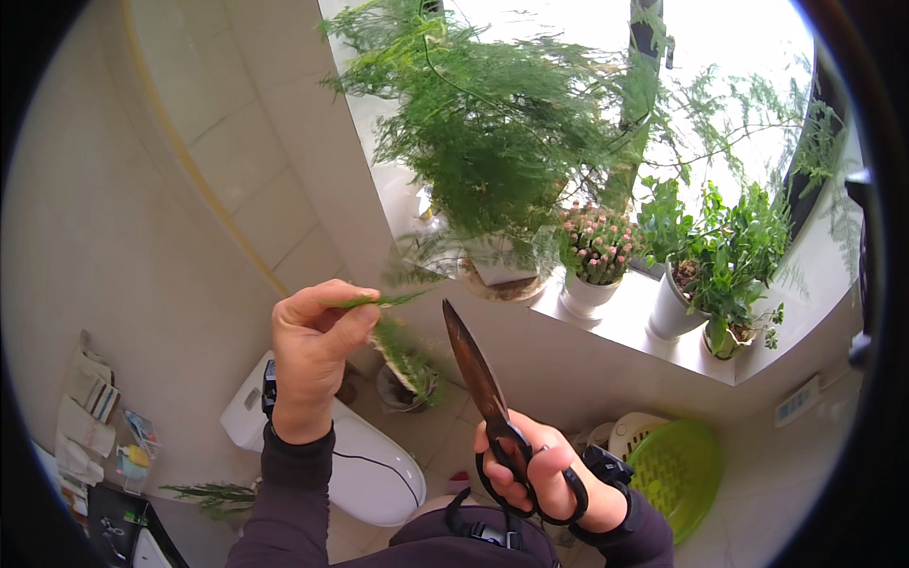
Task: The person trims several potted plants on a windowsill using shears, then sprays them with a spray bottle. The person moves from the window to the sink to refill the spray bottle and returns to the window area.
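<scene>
Between the thumb and fingers of my left hand is a feathery green sprig. Part of a yellowing frond hangs just below those fingertips. My right hand grips a pair of scissors by the black handles, with the brown, worn blades together and pointing up and away from me. Beyond both hands, a large asparagus fern spreads its fine foliage over the windowsill. Its pot is largely hidden behind fronds and a pale panel.
Along the windowsill stand a pink-tipped cactus in a white pot and a leafy plant in a grey pot. Below are a white toilet, a lined waste bin holding green cuttings, and a green plastic basin.
</scene>
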A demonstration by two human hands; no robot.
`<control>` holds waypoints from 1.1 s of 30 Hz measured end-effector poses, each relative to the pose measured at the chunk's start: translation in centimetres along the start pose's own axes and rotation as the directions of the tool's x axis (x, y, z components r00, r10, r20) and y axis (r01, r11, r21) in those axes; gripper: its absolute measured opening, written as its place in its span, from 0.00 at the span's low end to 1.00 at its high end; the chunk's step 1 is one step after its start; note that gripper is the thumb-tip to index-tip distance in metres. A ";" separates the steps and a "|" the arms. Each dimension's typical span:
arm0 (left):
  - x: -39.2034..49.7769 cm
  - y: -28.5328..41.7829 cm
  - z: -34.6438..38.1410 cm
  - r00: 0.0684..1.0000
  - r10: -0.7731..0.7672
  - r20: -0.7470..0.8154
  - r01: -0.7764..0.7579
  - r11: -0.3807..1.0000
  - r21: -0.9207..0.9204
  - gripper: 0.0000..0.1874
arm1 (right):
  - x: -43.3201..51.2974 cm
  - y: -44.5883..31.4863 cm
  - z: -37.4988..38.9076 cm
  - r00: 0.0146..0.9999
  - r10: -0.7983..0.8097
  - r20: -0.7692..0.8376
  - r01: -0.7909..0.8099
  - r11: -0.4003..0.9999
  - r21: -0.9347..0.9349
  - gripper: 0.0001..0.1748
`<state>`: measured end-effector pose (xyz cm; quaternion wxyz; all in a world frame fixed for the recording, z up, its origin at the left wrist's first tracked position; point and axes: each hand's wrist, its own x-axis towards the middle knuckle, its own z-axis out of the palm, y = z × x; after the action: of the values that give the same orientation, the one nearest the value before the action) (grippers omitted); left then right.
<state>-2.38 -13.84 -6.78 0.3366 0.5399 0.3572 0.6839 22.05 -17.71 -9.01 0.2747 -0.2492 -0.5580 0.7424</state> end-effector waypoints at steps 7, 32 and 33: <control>-1.3 -5.9 -7.2 0.960 -0.231 -0.159 0.229 0.973 -0.028 0.06 | -1.3 1.5 0.6 0.991 0.127 -0.036 -0.129 0.988 -0.082 0.58; -10.4 -47.9 -29.6 0.526 -0.634 -0.567 0.835 0.259 0.485 0.12 | 5.1 8.8 4.0 0.783 0.477 -0.399 -0.404 0.878 0.257 0.51; -10.4 -48.5 -29.8 0.548 -0.615 -0.567 0.822 0.267 0.503 0.12 | 5.4 8.8 4.1 0.777 0.484 -0.402 -0.412 0.874 0.258 0.52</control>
<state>-25.93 -1.28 -58.09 0.3167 0.3049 0.8423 0.3118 14.22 -18.83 -16.86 0.2308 -0.5191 -0.3429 0.7481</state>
